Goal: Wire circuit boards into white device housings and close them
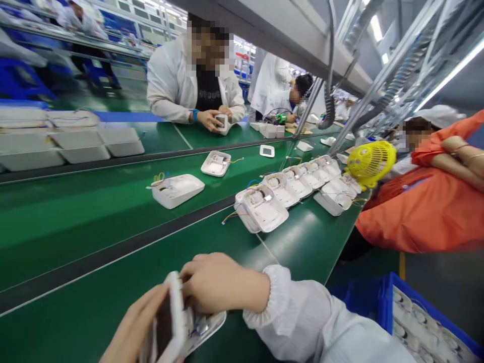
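At the bottom edge my left hand (132, 330) grips a white plastic housing (174, 317), held on edge and tilted. My right hand (217, 282), in a white sleeve, is curled over the housing's open side with its fingertips pressed into the parts inside. A flat white cover piece (209, 326) lies under the housing on the green bench (94, 312). What the right fingers pinch is hidden.
A green conveyor belt (75, 217) carries white housings (177, 190) (216, 163). A row of several housings (295, 186) lines the near bench. A yellow fan (369, 162), a seated person in orange (427, 212), a person opposite in white (196, 85), white trays (68, 141) and a blue crate (416, 317) surround me.
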Motion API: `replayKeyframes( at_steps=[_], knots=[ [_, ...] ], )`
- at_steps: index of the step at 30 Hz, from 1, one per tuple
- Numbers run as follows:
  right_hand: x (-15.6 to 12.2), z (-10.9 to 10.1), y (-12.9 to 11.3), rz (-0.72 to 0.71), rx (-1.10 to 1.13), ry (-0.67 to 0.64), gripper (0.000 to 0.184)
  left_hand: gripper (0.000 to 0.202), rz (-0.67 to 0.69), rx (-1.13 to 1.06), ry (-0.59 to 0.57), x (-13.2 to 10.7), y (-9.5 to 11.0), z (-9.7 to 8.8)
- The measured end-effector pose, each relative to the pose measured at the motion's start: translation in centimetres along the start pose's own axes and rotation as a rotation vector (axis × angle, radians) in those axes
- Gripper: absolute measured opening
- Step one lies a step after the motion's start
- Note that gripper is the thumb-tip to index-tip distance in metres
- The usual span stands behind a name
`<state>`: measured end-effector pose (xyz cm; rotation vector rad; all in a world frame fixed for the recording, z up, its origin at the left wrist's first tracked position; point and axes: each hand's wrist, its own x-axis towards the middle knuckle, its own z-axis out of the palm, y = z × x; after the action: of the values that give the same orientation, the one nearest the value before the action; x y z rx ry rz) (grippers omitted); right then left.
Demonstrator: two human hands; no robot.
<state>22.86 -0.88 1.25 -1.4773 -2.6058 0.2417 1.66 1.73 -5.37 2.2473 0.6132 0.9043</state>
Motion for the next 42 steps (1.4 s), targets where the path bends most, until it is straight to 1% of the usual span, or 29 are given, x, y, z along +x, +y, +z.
replayKeyframes(
  at_steps=[2, 4, 6, 8, 9, 11, 12, 13, 15, 17, 18, 19, 21, 23, 24, 25, 26, 27, 28, 29, 31, 32, 33, 35, 38, 42],
  knots=[
    [0.0, 0.4, 0.1, 0.018, 0.088, 0.012, 0.008, 0.086, 0.098, 0.145, -0.16, 0.6, 1.3, -0.8],
    [-0.1, 0.4, 0.7, 0.08, 0.244, 0.041, 0.011, 0.09, 0.068, 0.227, -0.272, 1.2, 2.5, -1.5],
    [-0.3, 0.1, 1.9, 0.08, 0.471, -0.011, 0.009, 0.092, 0.052, 0.256, -0.378, 1.7, 3.2, -2.0],
    [-0.4, -0.4, 3.0, 0.071, 0.79, -0.063, 0.014, 0.095, 0.033, 0.278, -0.448, 1.9, 3.5, -2.3],
    [-0.3, -0.5, 3.3, 0.132, 0.947, -0.026, 0.017, 0.097, 0.025, 0.29, -0.47, 2.0, 3.5, -2.4],
    [-0.1, -0.5, 3.2, 0.329, 1.196, 0.131, 0.023, 0.1, 0.005, 0.305, -0.502, 2.0, 3.4, -2.5],
    [0.2, -0.2, 2.8, 0.429, 1.271, 0.218, 0.025, 0.101, -0.008, 0.306, -0.507, 2.0, 3.3, -2.4],
    [0.5, 0.1, 2.3, 0.498, 1.319, 0.281, 0.027, 0.103, -0.025, 0.303, -0.505, 2.0, 3.4, -2.3],
    [1.2, 1.0, 1.1, 0.531, 1.374, 0.315, 0.027, 0.115, -0.058, 0.291, -0.491, 2.0, 3.6, -1.9],
    [1.6, 1.7, 0.1, 0.512, 1.386, 0.347, 0.026, 0.124, -0.092, 0.3, -0.462, 2.0, 4.0, -1.4],
    [1.7, 1.8, -0.3, 0.502, 1.37, 0.378, 0.026, 0.124, -0.112, 0.311, -0.447, 1.9, 4.2, -1.1],
    [1.6, 1.9, -0.6, 0.496, 1.329, 0.425, 0.025, 0.12, -0.132, 0.317, -0.432, 1.8, 4.4, -0.7],
    [1.2, 1.7, -1.0, 0.485, 1.157, 0.544, 0.023, 0.106, -0.163, 0.326, -0.372, 1.6, 4.6, -0.1],
    [0.8, 1.5, -1.2, 0.48, 0.948, 0.595, 0.032, 0.095, -0.144, 0.367, -0.235, 1.4, 4.4, 0.2],
    [0.6, 1.5, -1.3, 0.489, 0.861, 0.586, 0.039, 0.09, -0.112, 0.405, -0.147, 1.3, 4.2, 0.2],
    [0.5, 1.5, -1.2, 0.5, 0.801, 0.551, 0.043, 0.087, -0.072, 0.441, -0.069, 1.3, 4.0, 0.0],
    [0.4, 1.5, -1.2, 0.513, 0.768, 0.505, 0.045, 0.085, -0.028, 0.457, -0.018, 1.3, 3.8, -0.3],
    [0.4, 1.6, -1.0, 0.525, 0.759, 0.468, 0.043, 0.087, 0.003, 0.435, 0.001, 1.4, 3.5, -0.7],
    [0.5, 1.7, -0.9, 0.524, 0.763, 0.448, 0.039, 0.087, 0.001, 0.374, -0.004, 1.6, 3.4, -1.2],
    [0.5, 1.7, -0.7, 0.503, 0.776, 0.447, 0.036, 0.082, -0.045, 0.285, -0.017, 1.8, 3.2, -1.8],
    [0.6, 1.8, -0.5, 0.415, 0.801, 0.498, 0.034, 0.058, -0.206, 0.101, -0.051, 2.2, 3.0, -3.0],
    [0.6, 1.9, -0.5, 0.363, 0.802, 0.532, 0.034, 0.046, -0.279, 0.041, -0.06, 2.4, 3.0, -3.5],
    [0.5, 1.9, -0.5, 0.319, 0.794, 0.555, 0.035, 0.037, -0.325, 0.014, -0.067, 2.5, 2.9, -3.8],
    [0.3, 1.8, -0.7, 0.278, 0.763, 0.564, 0.037, 0.033, -0.322, 0.032, -0.061, 2.5, 3.0, -4.0],
    [0.0, 1.5, -1.3, 0.307, 0.689, 0.551, 0.04, 0.031, -0.272, 0.095, -0.015, 2.1, 3.2, -3.7],
    [-0.2, 1.1, -1.7, 0.327, 0.584, 0.607, 0.035, 0.03, -0.221, 0.133, -0.027, 1.8, 3.7, -3.3]
  ],
)
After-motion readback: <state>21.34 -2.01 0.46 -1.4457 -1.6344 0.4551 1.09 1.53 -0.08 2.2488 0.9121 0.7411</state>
